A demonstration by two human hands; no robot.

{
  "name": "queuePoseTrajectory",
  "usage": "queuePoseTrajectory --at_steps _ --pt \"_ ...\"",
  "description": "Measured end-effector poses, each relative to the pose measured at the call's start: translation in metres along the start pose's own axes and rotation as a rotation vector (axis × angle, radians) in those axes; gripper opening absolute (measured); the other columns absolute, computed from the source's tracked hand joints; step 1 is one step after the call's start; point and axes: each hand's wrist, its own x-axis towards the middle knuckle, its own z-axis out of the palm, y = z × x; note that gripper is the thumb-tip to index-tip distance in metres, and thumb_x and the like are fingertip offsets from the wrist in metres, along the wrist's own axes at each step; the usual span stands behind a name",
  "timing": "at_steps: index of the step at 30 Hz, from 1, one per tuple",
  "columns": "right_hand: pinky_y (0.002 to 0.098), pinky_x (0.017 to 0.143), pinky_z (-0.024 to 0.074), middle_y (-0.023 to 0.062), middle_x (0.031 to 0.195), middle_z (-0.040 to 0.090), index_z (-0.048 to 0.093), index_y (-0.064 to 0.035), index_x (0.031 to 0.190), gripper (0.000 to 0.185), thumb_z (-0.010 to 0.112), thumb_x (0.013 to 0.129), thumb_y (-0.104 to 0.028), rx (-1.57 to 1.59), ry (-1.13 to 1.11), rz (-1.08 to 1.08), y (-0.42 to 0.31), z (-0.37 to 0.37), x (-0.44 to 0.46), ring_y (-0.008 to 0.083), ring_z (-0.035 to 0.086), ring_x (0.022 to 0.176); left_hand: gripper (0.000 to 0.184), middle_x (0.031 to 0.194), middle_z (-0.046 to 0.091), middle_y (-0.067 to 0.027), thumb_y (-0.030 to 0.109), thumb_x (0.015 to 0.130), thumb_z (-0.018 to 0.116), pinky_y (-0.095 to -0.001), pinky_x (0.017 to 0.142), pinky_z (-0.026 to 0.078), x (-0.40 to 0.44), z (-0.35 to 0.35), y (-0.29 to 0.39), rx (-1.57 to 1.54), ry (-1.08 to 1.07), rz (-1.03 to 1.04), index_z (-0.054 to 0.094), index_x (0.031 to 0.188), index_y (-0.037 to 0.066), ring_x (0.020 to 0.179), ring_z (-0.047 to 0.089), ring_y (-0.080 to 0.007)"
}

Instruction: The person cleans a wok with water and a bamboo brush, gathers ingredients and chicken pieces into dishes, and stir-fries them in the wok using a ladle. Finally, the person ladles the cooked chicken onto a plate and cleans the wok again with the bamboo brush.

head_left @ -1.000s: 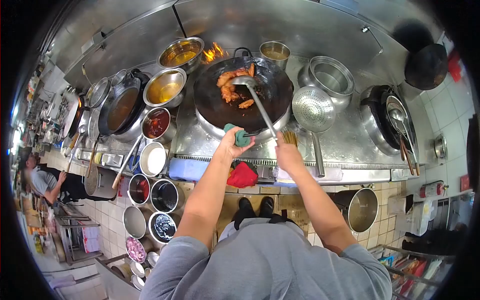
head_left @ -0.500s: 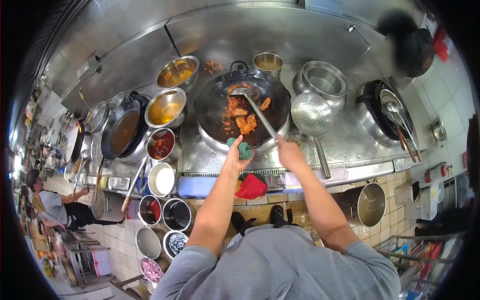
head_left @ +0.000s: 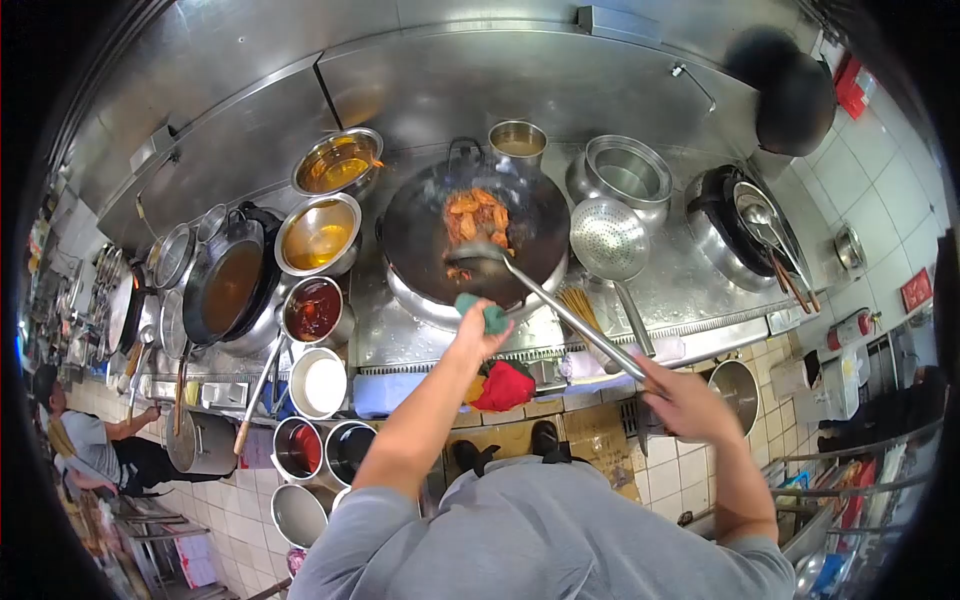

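No text, number or brand could be read, any marks on the small red square plate [head_left: 916, 287] on the white tiled wall [head_left: 880, 205] too small to be made out.

Premises were a commercial kitchen: a large wok [head_left: 540, 225] sat on a long stainless-steel range [head_left: 690, 285], with metal pots of liquid beside it and tiled walls [head_left: 850, 185] and floor [head_left: 665, 480].

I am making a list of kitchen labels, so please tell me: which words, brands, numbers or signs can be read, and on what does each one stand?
No text can be read.
Red square on the tiled wall: too small and blurred.
Red panel at upper right: no letters can be made out.
Red cylinder at right: too blurred.
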Motion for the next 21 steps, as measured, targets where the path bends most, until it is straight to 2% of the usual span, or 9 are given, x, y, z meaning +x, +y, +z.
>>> queuePoseTrajectory --at_steps 2,3,5,8,9,13,17,20,21 --pt "0.0399 0.065 0.0472 0.0119 0.083 0.063 0.044 -0.0186 0.133 0.055 0.059 0.080 -0.014 -0.067 -0.067 -0.018 -0.005 -0.048 -0.032 0.0330 0.061 0.073 0.013 0.084 0.054 -0.0084 0.016 0.082 0.057 -0.0412 0.073 0.052 -0.074 0.007 -0.019 -0.142 -0.047 -0.092 0.051 0.090 0.008 0.079 0.054 -0.0235" --pt "0.0388 0.064 0.0474 0.0118 0.082 0.063 0.047 -0.0202 0.131 0.054 0.061 0.079 -0.014 -0.099 -0.104 -0.009 -0.008 -0.064 -0.039 0.0319 0.061 0.072 0.013 0.090 0.058 -0.0077 0.019 0.085 0.054 -0.0406 0.073 0.052 -0.098 0.000 -0.032 -0.063 -0.055 -0.110 0.054 0.092 0.008 0.085 0.056 -0.0222" --pt "0.0382 0.063 0.0473 0.0118 0.081 0.063 0.048 -0.0219 0.130 0.054 0.061 0.078 -0.015 -0.182 -0.114 -0.024 -0.002 -0.078 -0.035 0.0312 0.061 0.071 0.013 0.089 0.058 -0.0054 0.024 0.086 0.052 -0.0436 0.073 0.049 -0.141 0.016 -0.037 0.019 0.019 -0.172 0.055 0.087 0.011 0.080 0.055 -0.0218" --pt "0.0375 0.062 0.0469 0.0123 0.079 0.063 0.050 -0.0260 0.129 0.055 0.062 0.077 -0.015 -0.277 -0.137 0.083 -0.006 -0.070 0.001 0.0300 0.060 0.068 0.015 0.089 0.058 -0.0055 0.028 0.085 0.054 -0.0408 0.072 0.048 -0.116 0.031 -0.015 -0.063 -0.026 -0.191 0.055 0.087 0.013 0.080 0.054 -0.0227" --pt "0.0382 0.063 0.0471 0.0133 0.078 0.063 0.051 -0.0251 0.128 0.051 0.060 0.078 -0.015 -0.124 -0.056 -0.055 0.002 -0.055 0.025 0.0307 0.060 0.065 0.016 0.085 0.055 -0.0077 0.026 0.083 0.057 -0.0406 0.073 0.049 -0.088 0.027 -0.016 -0.039 -0.033 -0.107 0.053 0.087 0.011 0.080 0.055 -0.0215" --pt "0.0404 0.066 0.0470 0.0162 0.078 0.062 0.050 -0.0190 0.128 0.047 0.056 0.082 -0.014 -0.151 0.115 -0.149 0.009 0.013 0.104 0.0359 0.058 0.069 0.016 0.083 0.054 -0.0070 0.021 0.082 0.059 -0.0408 0.072 0.050 -0.038 -0.017 -0.041 -0.018 -0.084 -0.002 0.050 0.092 0.011 0.077 0.054 -0.0223" --pt "0.0448 0.069 0.0459 0.0191 0.080 0.062 0.048 -0.0188 0.129 0.047 0.055 0.083 -0.013 -0.105 0.239 -0.094 -0.003 0.017 0.102 0.0386 0.058 0.074 0.021 0.097 0.053 -0.0075 0.018 0.083 0.057 -0.0446 0.080 0.049 -0.041 -0.074 -0.097 0.088 -0.066 -0.155 0.049 0.101 0.012 0.088 0.053 -0.0230" --pt "0.0433 0.069 0.0462 0.0185 0.081 0.063 0.048 -0.0181 0.129 0.048 0.055 0.082 -0.011 -0.062 0.217 -0.084 -0.004 0.006 0.078 0.0385 0.058 0.073 0.017 0.087 0.056 -0.0068 0.016 0.082 0.057 -0.0455 0.077 0.049 -0.117 0.001 -0.072 -0.030 0.024 -0.069 0.052 0.096 0.011 0.086 0.054 -0.0239" --pt "0.0430 0.069 0.0468 0.0171 0.082 0.063 0.048 -0.0191 0.129 0.049 0.056 0.082 -0.011 -0.058 0.153 -0.042 -0.002 0.004 0.069 0.0373 0.059 0.075 0.015 0.088 0.057 -0.0063 0.017 0.081 0.058 -0.0437 0.078 0.049 -0.100 0.006 -0.059 -0.105 0.010 -0.115 0.053 0.094 0.011 0.088 0.054 -0.0223"
